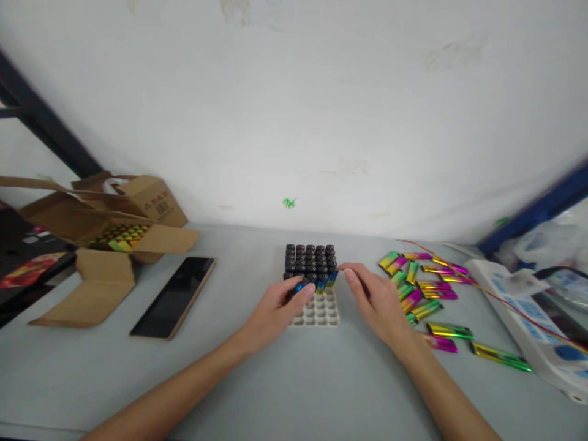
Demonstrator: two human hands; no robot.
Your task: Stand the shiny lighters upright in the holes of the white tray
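Where the left hand (279,306) crosses the front left of the tray (321,323), part of the grid and the nearest batteries (311,257) is hidden.

Tray: white, set mid-table (316,383); rear rows filled with upright, black-topped batteries, front sockets bare where seen. Lower sides are masked by neighbouring rows; blue and yellow are made out at the front only. Labels cannot be read.

Box (105,288): brown, flaps open, at left; its yellow-and-black contents (122,237) are partly covered by the flaps. Carton (158,202): set behind it, print too blurred to be read.

Loose batteries (412,272): gold with green or magenta, scattered at right; some are overlapped, and a few are partly covered by the right hand (377,300) and its wrist.

Power strip (519,318): white, at far right, crossed by a thin wire (500,295). Plastic bag (558,245): cut off by the frame edge.

Phone (174,297): laid flat, screen dark.

Left hand: nearly closed; a blue battery (299,286), largely covered, is pinched between thumb and fingers over the tray. Right hand: loosely spread, fingers half bent, held just beside the tray's right edge; whether the corner battery is touched by the fingertip cannot be told.
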